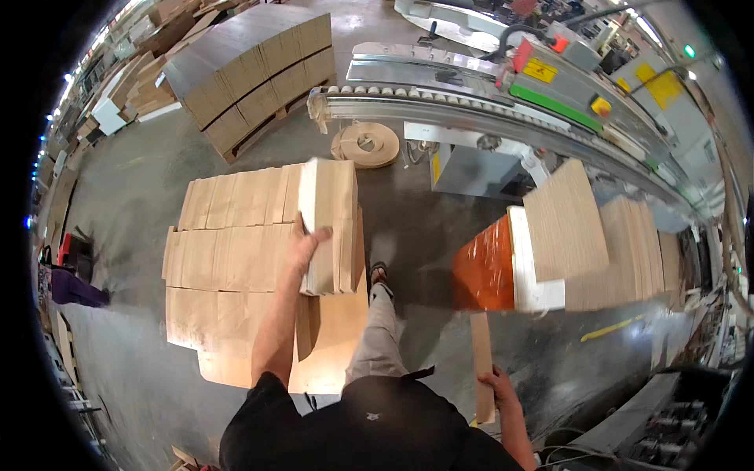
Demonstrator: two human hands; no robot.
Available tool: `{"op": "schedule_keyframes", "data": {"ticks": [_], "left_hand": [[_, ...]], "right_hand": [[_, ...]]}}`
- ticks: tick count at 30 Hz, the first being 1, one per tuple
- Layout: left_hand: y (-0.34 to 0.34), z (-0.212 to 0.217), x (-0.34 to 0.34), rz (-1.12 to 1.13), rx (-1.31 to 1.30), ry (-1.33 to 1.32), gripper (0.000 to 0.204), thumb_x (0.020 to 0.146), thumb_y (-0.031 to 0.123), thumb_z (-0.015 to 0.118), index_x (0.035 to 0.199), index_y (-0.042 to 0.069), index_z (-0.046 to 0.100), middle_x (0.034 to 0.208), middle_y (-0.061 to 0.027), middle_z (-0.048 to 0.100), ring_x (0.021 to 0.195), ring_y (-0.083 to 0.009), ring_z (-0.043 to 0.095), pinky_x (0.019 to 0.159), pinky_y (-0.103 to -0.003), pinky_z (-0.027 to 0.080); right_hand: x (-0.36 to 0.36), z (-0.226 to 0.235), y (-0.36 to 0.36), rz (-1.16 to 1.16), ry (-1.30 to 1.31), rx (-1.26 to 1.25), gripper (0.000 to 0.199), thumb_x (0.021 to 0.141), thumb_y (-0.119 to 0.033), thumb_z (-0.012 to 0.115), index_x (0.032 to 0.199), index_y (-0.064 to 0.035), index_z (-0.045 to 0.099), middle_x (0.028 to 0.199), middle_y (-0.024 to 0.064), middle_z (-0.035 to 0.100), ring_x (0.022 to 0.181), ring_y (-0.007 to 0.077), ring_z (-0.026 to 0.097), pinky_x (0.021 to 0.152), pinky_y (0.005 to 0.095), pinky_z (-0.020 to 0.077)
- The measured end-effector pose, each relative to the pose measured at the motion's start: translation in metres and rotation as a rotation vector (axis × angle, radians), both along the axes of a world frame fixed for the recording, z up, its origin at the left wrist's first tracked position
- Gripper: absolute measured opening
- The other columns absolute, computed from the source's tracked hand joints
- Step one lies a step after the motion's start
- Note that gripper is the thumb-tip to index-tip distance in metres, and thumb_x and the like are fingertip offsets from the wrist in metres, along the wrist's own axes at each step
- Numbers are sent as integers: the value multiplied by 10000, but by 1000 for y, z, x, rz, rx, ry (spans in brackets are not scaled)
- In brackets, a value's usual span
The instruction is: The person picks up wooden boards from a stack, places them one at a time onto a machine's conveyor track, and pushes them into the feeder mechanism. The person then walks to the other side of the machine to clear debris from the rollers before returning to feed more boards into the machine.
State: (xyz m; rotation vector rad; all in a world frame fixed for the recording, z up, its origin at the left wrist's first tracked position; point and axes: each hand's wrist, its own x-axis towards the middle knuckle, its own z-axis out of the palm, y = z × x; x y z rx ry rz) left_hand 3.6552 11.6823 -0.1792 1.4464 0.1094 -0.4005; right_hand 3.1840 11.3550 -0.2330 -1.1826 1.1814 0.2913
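My left hand [309,245] is on a pale wooden panel [316,196] at the right end of a stack of wooden panels [236,251]. Its fingers lie along the panel's left side and the thumb reaches over the top face; the fingertips are partly hidden. More panels stand close against it on the right. Low on the right, my right hand [500,386] grips a narrow wooden strip [482,357], held upright beside my body. The stack's panels are packed in several rows on a wooden base board [334,345].
Right of me stand an orange wrapped block [484,271] and more wooden panels [565,224]. Ahead runs a machine with a roller rail [408,96]; a coil of edging tape [367,146] lies below it. A pallet of stacked boards [259,74] stands far left.
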Motion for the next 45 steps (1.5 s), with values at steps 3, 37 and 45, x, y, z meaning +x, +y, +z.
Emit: {"op": "schedule_keyframes", "data": {"ticks": [3,37,45], "left_hand": [[-18,-62,93,73,756,-173,1098,629,328,764,1486,35,143,1268,-295,473,1155,-396,493,1006,-445,386],[-393,140,98,-1174,187,-1075,1144,555,312,783,1491,87,166,1381,-339,278,1260,-510,269,1021,-618,280],[-631,267,-112,-1344,603,-1365,1118,572,424,786,1470,80,216,1306,-360,371,1239,-470,352,1023,-540,278]], "right_hand": [[105,0,-43,61,20,53,824,666,-315,787,1326,17,422,1039,117,563,906,255,592,753,392,492],[258,60,-90,116,-147,-272,1036,625,-466,750,1417,31,305,1360,204,454,1236,286,452,1034,347,334],[154,139,-52,-269,-162,-226,1090,622,-352,794,1449,59,215,1446,243,333,1353,328,318,1131,353,227]]}}
